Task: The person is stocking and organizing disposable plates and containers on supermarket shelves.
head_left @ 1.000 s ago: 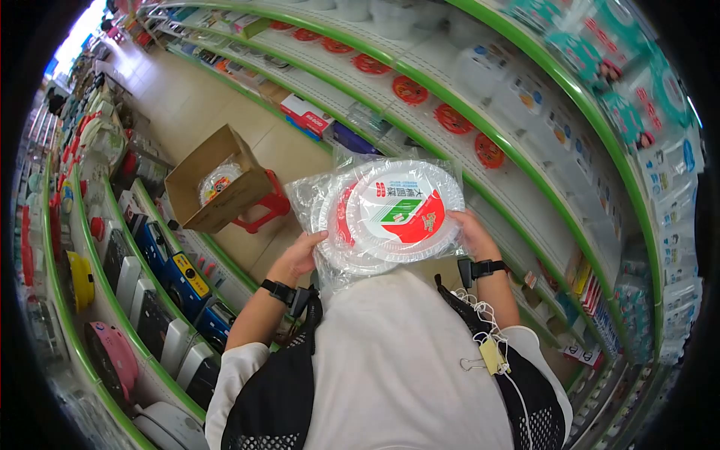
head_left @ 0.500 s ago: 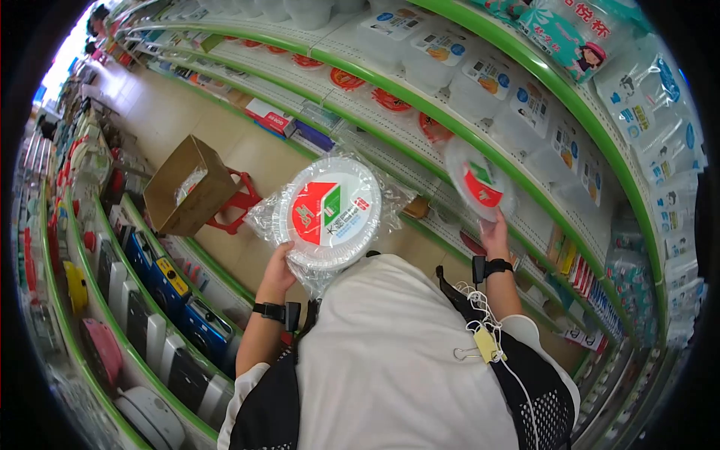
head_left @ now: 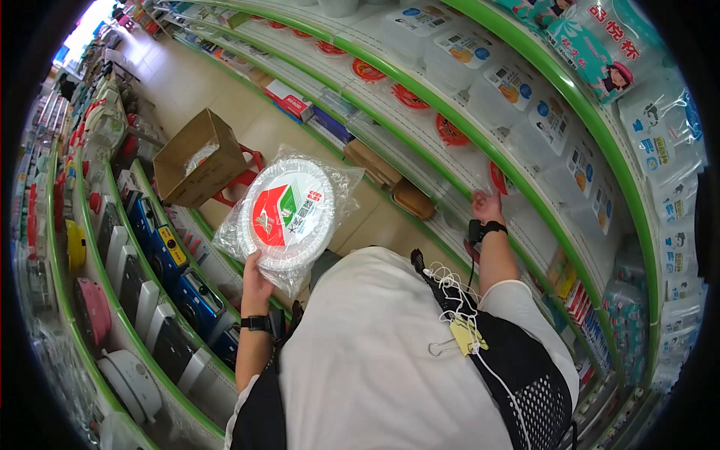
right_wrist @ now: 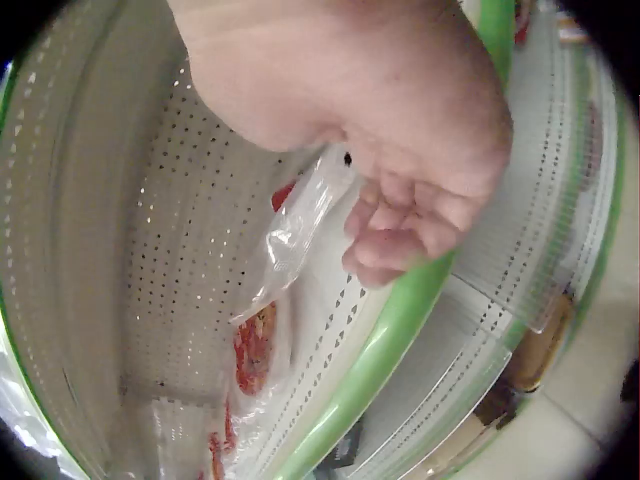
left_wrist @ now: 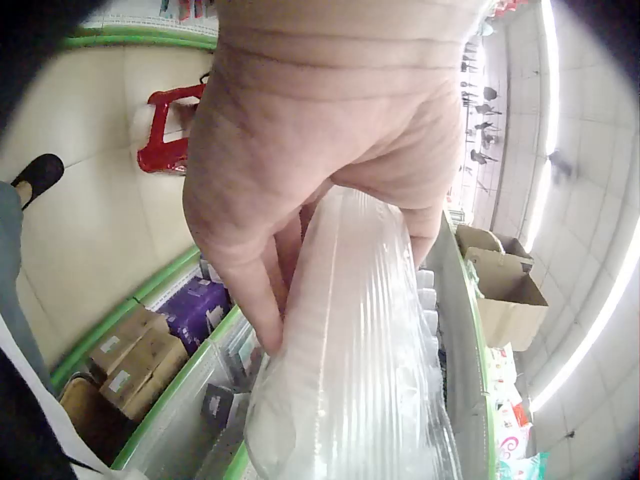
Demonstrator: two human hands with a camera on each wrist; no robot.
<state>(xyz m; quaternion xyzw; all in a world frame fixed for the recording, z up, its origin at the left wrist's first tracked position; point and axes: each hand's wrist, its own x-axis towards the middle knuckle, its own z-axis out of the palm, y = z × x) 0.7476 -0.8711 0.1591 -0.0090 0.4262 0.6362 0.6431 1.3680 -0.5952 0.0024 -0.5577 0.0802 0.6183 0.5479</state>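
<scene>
A clear-wrapped pack of white disposable plates (head_left: pixel 292 214), with a red and green label, is gripped at its lower edge by my left hand (head_left: pixel 256 283). In the left wrist view the ridged plate stack (left_wrist: pixel 360 330) runs between thumb and fingers. My right hand (head_left: pixel 487 206) is at the shelf on the right, palm up, fingers loosely curled. Just beyond it a red-labelled plate pack (head_left: pixel 497 180) lies on that shelf. In the right wrist view a clear plastic wrapper (right_wrist: pixel 305 225) passes behind the hand (right_wrist: pixel 420 200), whose thumb is hidden.
An open cardboard box (head_left: pixel 199 161) stands on a red stool (head_left: pixel 251 169) in the aisle. Other red-labelled packs (head_left: pixel 409 96) line the right shelf, with clear plastic containers (head_left: pixel 502 86) above. Boxed goods (head_left: pixel 169 255) fill the left shelves; a green shelf edge (right_wrist: pixel 390 335) is under my right hand.
First both hands held the plate packs together; then they parted. The right hand took one pack to the shelf and let go. The left hand moved left with its pack.
</scene>
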